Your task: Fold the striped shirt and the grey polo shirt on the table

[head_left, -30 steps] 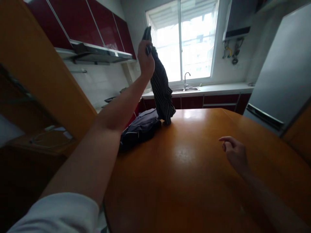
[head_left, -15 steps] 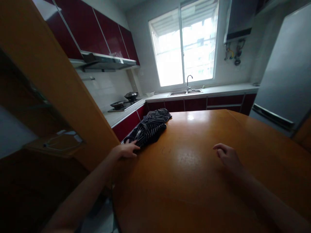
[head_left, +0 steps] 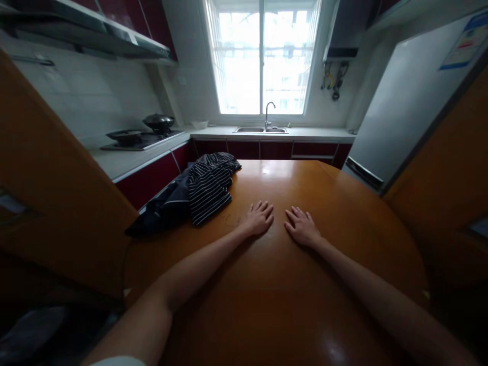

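Note:
My left hand and my right hand lie flat, palms down, side by side on the glossy orange wooden table, fingers stretched out and holding nothing. To the left of my left hand a dark striped garment lies crumpled on the table's far left part. It rests partly on a dark plain garment that hangs over the table's left edge. Neither hand touches the clothes.
A wooden cabinet side rises at the left. Behind the table runs a white counter with a stove and pans, a sink with a tap under the window, and red cupboards. A grey fridge stands at the right.
My left hand lowered the striped garment onto the dark one, let it go and slid to the table's middle. My right hand moved in beside it and flattened. The view swung left.

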Tool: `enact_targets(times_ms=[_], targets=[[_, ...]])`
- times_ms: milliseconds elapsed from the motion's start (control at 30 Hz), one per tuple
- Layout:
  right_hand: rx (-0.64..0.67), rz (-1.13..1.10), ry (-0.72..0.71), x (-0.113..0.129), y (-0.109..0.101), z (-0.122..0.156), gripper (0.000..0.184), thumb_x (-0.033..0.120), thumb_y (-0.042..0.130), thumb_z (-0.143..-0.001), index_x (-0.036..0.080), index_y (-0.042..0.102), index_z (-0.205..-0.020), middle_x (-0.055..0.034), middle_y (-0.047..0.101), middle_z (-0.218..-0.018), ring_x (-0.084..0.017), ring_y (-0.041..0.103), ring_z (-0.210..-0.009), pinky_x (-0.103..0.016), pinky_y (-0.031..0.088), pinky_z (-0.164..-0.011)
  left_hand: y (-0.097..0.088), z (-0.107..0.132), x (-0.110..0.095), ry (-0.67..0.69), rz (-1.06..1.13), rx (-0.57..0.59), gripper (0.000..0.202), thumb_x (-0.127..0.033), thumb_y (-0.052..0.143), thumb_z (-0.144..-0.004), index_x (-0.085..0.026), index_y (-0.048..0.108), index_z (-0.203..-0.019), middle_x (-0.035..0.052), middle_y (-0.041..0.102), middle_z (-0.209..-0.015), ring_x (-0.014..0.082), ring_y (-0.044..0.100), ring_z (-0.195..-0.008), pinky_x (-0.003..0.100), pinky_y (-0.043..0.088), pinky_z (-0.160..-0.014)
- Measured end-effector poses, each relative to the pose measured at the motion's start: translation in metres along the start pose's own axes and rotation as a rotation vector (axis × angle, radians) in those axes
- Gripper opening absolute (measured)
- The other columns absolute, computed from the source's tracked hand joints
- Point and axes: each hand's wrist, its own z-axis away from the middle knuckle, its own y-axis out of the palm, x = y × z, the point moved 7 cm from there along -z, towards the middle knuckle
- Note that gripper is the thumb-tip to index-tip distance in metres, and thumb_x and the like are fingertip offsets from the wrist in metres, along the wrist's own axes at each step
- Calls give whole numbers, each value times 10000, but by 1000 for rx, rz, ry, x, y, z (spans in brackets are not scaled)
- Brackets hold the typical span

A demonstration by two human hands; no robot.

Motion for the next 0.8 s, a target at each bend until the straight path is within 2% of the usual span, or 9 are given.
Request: enact_targets(times_ms=[133,267,400,600,800], targets=[[55,49,67,-5,0,-36,660,544,337,-1010,217,334,-1583,-129,214,-1677,-275,138,-1550,-539,74,-1223,2,-44,4,-45,8,-7,557,-490,317,-1030,-277,401,-1537,69,261,-1655,334,199,-1528,595,135,-1222],[65,41,95,-9,-1,-74,684,568,324,-1008,210,311,-1592,-129,195,-1681,-292,134,-1548,-558,59,-1218,1,-65,15,-94,16,-17,546,-471,332,-1029,-266,420,-1527,80,284,-1645,341,215,-1521,600,144,-1218],[44,13,134,-13,1,-93,670,550,340,-1011,193,340,-1579,-132,212,-1676,-302,156,-1541,-563,64,-1217,-1,-68,23,-73,41,-33,490,-421,359,-1034,-258,484,-1480,75,336,-1624,309,248,-1512,566,167,-1224],[-23,-32,105,-21,2,-96,577,455,387,-1013,176,450,-1515,-132,313,-1642,-286,236,-1519,-538,124,-1219,1,-65,21,41,55,-67,438,-352,391,-1030,-230,556,-1417,84,422,-1575,280,339,-1472,523,237,-1220],[-59,-39,88,-26,6,-99,513,415,411,-1007,187,524,-1452,-129,376,-1613,-292,295,-1496,-557,181,-1205,5,-68,22,42,50,-82,429,-348,396,-1026,-250,575,-1403,61,441,-1564,268,356,-1466,517,258,-1219]])
